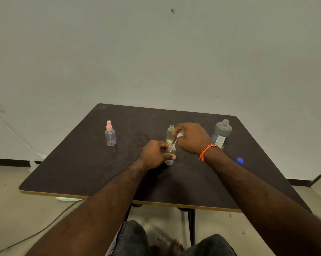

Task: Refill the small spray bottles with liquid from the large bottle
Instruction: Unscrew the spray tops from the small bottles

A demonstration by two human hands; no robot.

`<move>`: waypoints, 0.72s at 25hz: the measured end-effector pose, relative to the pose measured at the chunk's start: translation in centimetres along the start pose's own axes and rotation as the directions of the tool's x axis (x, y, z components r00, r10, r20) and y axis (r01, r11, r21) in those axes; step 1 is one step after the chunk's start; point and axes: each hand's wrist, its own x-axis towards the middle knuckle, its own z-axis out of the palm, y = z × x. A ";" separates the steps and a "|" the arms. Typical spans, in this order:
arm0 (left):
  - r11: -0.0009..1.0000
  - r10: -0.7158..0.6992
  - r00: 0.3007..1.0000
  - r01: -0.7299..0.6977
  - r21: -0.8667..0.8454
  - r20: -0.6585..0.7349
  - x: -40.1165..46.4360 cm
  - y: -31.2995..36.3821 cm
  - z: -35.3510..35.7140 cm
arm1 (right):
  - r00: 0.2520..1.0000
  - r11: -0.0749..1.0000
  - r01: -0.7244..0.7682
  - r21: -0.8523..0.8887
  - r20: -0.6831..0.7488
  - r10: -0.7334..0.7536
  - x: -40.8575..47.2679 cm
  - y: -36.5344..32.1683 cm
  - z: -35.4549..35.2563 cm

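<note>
At the centre of the frame, the left hand (154,155) grips a small clear plastic spray bottle (170,154) standing on the dark brown worktop (82,172). The right hand (190,138) pinches its white spray head (180,134) just above the open neck. Just behind stands a small yellowish bottle (170,134), uncapped. A pink-capped clear spray bottle (110,134) waits at left. The large grey bottle (222,133) stands open at right, its blue cap (239,160) lying nearer the lower right. Refilling seems partway through.

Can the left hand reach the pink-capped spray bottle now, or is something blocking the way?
Probably yes, once freed: the left hand grips a clear small bottle, but bare table lies between it and the pink-capped spray bottle.
</note>
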 end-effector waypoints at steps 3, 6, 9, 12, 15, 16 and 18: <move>0.999 -0.011 1.000 0.012 0.046 -0.021 -0.1 0.3 0.1 | 0.975 0.996 -0.043 0.072 -0.215 0.058 -0.6 1.0 -1.1; 0.992 0.022 0.998 -0.014 0.127 -0.061 -0.3 0.5 0.1 | 0.930 0.986 -0.124 0.113 -0.332 0.155 -1.9 3.2 -1.3; 0.981 0.062 0.993 -0.042 0.190 -0.103 -0.7 1.0 0.7 | 0.923 0.956 -0.292 0.032 -0.251 0.291 -4.5 6.0 -0.1; 0.968 0.119 0.987 -0.092 0.232 -0.106 -1.0 2.5 2.3 | 0.917 0.921 -0.358 -0.150 -0.240 0.318 -7.1 8.3 1.4; 0.957 0.167 0.983 -0.142 0.253 -0.077 -1.0 4.5 4.2 | 0.913 0.896 -0.371 -0.243 -0.275 0.303 -9.0 10.1 1.9; 0.952 0.178 0.982 -0.157 0.262 -0.061 -0.8 5.1 4.7 | 0.906 0.890 -0.380 -0.253 -0.296 0.302 -9.5 10.8 1.7; 0.946 0.191 0.981 -0.176 0.273 -0.031 -0.5 6.1 5.8 | 0.886 0.876 -0.411 -0.252 -0.337 0.319 -10.1 12.2 1.3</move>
